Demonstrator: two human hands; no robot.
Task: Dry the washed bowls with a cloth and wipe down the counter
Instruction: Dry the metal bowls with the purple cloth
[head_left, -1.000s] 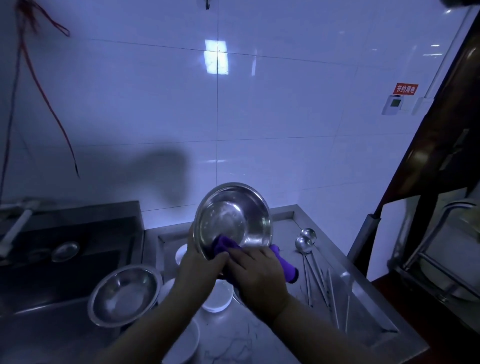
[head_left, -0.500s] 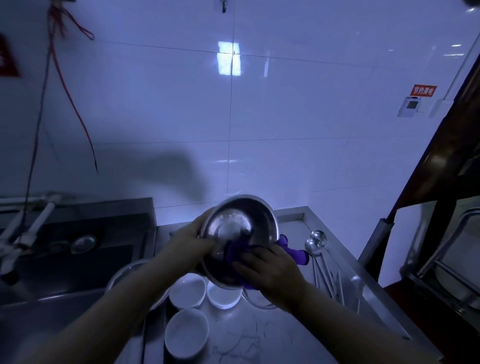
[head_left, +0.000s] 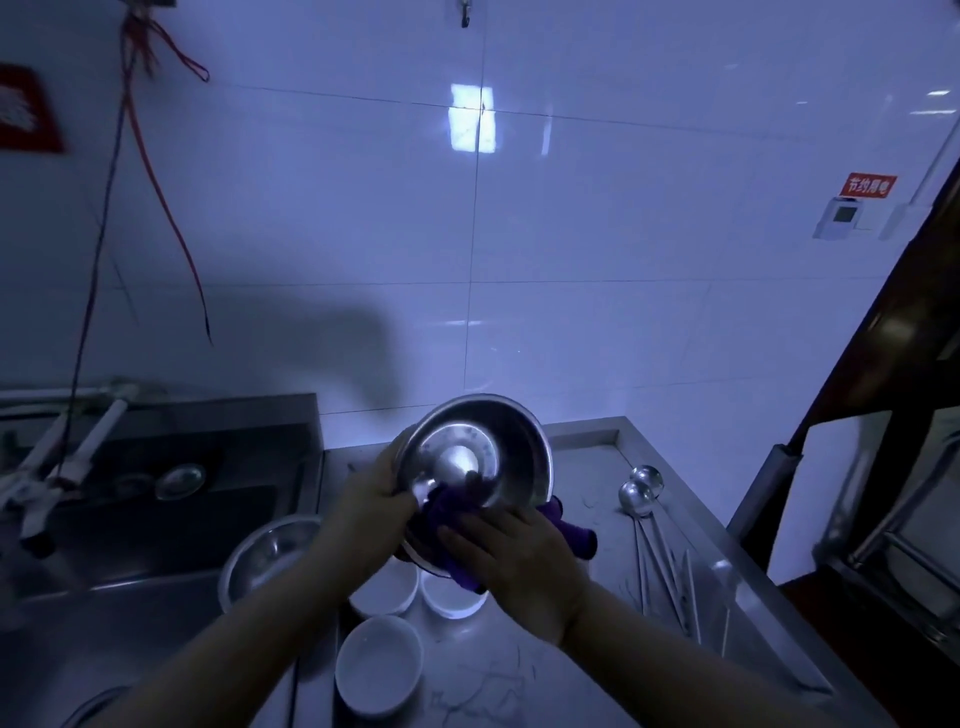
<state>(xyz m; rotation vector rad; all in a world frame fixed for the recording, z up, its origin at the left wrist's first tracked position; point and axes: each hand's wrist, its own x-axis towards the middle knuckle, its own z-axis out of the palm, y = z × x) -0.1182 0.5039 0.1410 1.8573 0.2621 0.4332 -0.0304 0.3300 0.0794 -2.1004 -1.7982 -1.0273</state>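
Bowl in hand: a steel bowl is held up above the counter, tilted so its inside faces the camera, well clear of the dishes below.
Cloth: a purple cloth is pressed against the bowl's lower rim, with a rolled end sticking out to the right past the wrist.
Left hand: the left hand grips the bowl's left edge, fingers curled round the rim.
Right hand: the right hand clasps the cloth against the bowl; its fingers are bent over the fabric.
Other bowls: a second steel bowl sits at the edge of the sink, and three white bowls stand on the counter just under the hands.
Beside them: two ladles lie with long thin handles near the right of the counter.
Sink: the sink is to the left, with a tap over it.
Step in hand: drying this steel bowl, probably working round the rim and inside.
Progress: likely early, since the other bowls wait below and the counter is not yet wiped.
Next move calls for: turning the bowl in the left hand so the cloth reaches the undried parts, then setting it down away from the wet dishes.
Hard to make out: the light is dim and blue, so wet patches cannot be told. The bowl's outer side is turned away, one white bowl is partly behind the arms, and the right fingertips are buried in the cloth.
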